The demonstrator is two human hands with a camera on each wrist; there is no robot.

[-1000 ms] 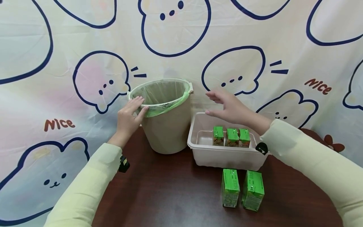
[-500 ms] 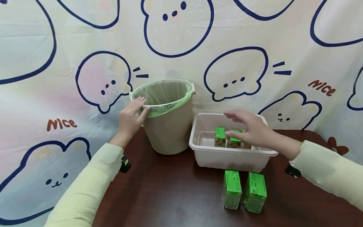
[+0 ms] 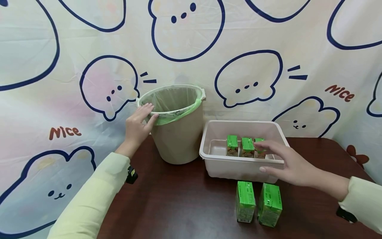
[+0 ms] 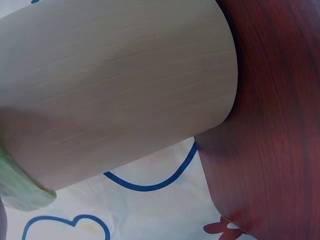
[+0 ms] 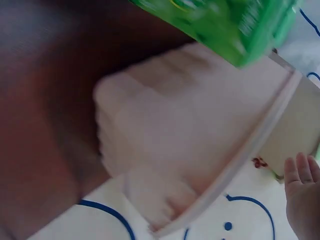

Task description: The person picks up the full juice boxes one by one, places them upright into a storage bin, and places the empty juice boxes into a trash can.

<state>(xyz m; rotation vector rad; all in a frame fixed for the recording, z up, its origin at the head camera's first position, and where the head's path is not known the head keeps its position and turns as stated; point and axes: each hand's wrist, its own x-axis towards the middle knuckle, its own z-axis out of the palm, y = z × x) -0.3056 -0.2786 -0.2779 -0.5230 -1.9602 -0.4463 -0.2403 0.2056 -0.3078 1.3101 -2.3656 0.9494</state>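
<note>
My left hand [image 3: 135,127] rests on the left side of the rim of a beige trash bin [image 3: 179,144], which is lined with a pale green bag [image 3: 176,116]. Its fingers lie at the rim and the thumb stands apart. My right hand [image 3: 289,162] hovers bare over the right front of a pale plastic tub [image 3: 232,166], thumb and fingers spread. Inside the tub, three green juice boxes [image 3: 232,144] stand in a row, the rightmost partly behind my fingers. In front, two more green juice boxes [image 3: 246,200] stand upright; one looms large in the right wrist view.
Everything stands on a dark red-brown wooden table [image 3: 179,199]. Close behind hangs a pale cloth [image 3: 185,33] with blue-outlined cartoon animals. The tub stands right beside the bin. In the left wrist view, the bin's side [image 4: 125,90] fills most of the picture.
My right hand has moved from above the tub's back left corner to the right and nearer, down toward its front right edge. My left hand stays at the bin rim.
</note>
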